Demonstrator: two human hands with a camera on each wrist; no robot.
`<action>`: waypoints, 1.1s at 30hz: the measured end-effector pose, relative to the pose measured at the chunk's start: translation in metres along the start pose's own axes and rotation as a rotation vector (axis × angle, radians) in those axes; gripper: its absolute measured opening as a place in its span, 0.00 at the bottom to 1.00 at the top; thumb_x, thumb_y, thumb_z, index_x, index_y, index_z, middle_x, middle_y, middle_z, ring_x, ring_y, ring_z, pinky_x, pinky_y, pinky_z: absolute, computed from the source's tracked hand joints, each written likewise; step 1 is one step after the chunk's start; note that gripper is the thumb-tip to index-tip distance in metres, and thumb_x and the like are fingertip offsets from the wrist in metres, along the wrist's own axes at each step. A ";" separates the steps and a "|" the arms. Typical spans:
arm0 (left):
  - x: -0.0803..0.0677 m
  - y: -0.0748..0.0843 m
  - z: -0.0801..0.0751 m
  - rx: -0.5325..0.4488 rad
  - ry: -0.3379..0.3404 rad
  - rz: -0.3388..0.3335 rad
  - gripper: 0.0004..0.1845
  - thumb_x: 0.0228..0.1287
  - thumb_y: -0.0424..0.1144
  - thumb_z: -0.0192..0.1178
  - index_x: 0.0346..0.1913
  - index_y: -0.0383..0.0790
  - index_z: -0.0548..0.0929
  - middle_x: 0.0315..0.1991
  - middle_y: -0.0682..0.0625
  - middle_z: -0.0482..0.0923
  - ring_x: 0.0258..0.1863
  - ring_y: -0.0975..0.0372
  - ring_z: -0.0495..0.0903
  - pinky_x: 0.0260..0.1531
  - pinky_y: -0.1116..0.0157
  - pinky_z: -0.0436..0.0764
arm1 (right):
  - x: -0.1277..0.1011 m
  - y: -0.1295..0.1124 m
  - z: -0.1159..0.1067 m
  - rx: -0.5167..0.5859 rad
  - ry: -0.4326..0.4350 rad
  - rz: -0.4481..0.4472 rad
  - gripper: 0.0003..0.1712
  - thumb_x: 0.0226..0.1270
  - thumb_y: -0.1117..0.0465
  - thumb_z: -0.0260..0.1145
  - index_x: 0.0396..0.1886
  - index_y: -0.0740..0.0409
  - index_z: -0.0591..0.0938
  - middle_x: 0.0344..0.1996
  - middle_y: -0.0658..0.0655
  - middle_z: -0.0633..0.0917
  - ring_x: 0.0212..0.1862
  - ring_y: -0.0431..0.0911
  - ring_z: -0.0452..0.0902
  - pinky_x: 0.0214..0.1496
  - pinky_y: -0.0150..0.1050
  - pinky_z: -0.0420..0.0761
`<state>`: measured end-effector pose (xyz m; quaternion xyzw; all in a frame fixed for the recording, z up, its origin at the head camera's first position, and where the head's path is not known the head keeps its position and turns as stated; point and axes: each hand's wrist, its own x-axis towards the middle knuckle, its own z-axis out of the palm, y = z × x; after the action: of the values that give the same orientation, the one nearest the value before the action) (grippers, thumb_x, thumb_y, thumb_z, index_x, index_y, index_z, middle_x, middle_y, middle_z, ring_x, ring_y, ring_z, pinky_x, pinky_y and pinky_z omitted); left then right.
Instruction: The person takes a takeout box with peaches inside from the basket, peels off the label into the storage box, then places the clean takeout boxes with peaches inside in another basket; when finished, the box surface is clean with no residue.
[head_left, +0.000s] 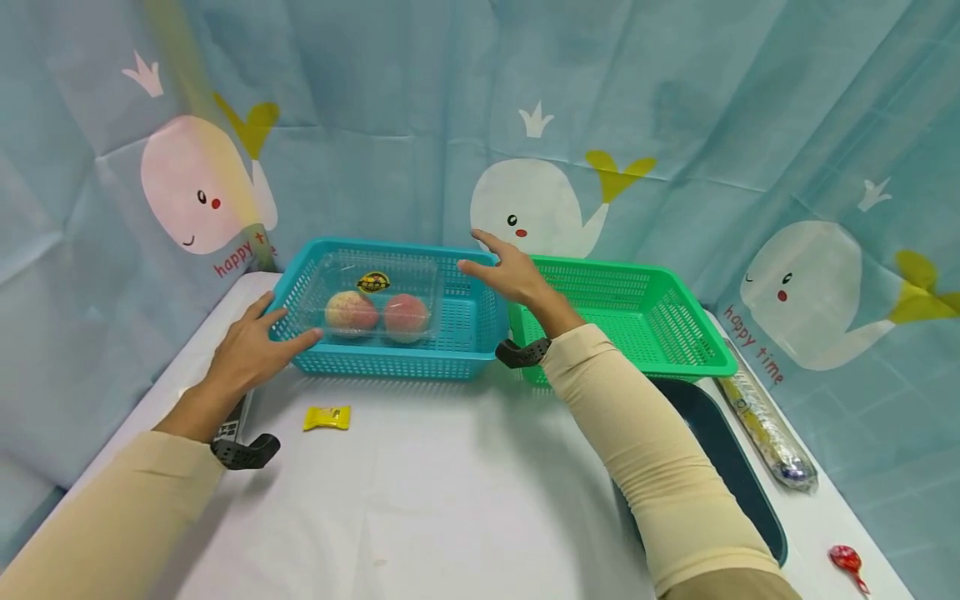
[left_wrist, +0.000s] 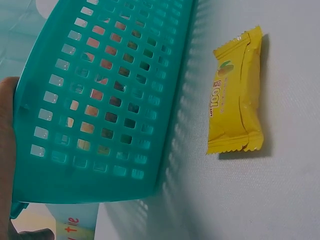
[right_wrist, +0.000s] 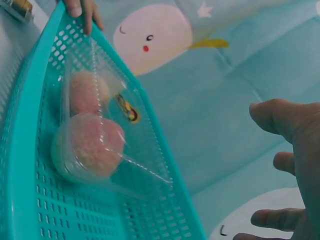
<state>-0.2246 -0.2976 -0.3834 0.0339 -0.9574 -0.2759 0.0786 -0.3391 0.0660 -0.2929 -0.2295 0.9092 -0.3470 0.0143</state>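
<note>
At the left end of a blue basket (head_left: pixel 393 364) on the white table (head_left: pixel 450 500), I can see the person's left grip (head_left: pixel 243 354), spread, with the thumb held apart and the fingers touching the rim. The right grip (head_left: pixel 513 271) hangs near the same basket's far right corner, spread too, a gap between it and the rim. Between the two grips, inside the basket, lies a clear plastic box (head_left: pixel 412 271) bearing a black and yellow label (head_left: pixel 372 282), with two peaches (head_left: pixel 351 313) in it. Right of the left grip and closer to the person sits a small yellow packet (head_left: pixel 327 417). Just right of the right grip stands a green basket (head_left: pixel 592 287). On the near side of that grip, partly covered by the sleeve (head_left: pixel 630 450), is a dark tray (head_left: pixel 720 442); farther right lie a long wrapped package (head_left: pixel 768 433) and a red lollipop (head_left: pixel 846 558). Beyond both grips hangs a whale-printed curtain (head_left: pixel 375 167).
</note>
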 end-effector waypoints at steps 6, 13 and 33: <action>0.000 0.000 0.001 -0.002 -0.004 -0.005 0.52 0.62 0.68 0.52 0.70 0.23 0.57 0.75 0.36 0.35 0.68 0.32 0.45 0.55 0.28 0.52 | 0.010 -0.003 0.016 0.058 -0.010 0.010 0.40 0.66 0.38 0.60 0.75 0.38 0.59 0.72 0.52 0.61 0.70 0.51 0.58 0.62 0.57 0.67; 0.001 0.000 0.002 -0.004 -0.013 -0.017 0.53 0.62 0.68 0.52 0.71 0.24 0.56 0.75 0.36 0.34 0.68 0.32 0.44 0.56 0.29 0.52 | 0.023 0.001 0.034 0.095 -0.042 0.040 0.39 0.67 0.39 0.60 0.75 0.40 0.60 0.71 0.57 0.63 0.68 0.54 0.60 0.61 0.57 0.69; -0.001 0.002 0.002 -0.027 0.002 -0.017 0.53 0.61 0.68 0.53 0.71 0.24 0.57 0.76 0.36 0.37 0.68 0.33 0.47 0.56 0.29 0.54 | 0.039 0.002 0.088 0.268 -0.124 0.230 0.40 0.66 0.41 0.63 0.75 0.38 0.61 0.73 0.53 0.58 0.64 0.58 0.66 0.50 0.59 0.77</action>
<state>-0.2242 -0.2949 -0.3846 0.0415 -0.9532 -0.2892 0.0778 -0.3586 -0.0046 -0.3556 -0.1411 0.8726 -0.4462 0.1401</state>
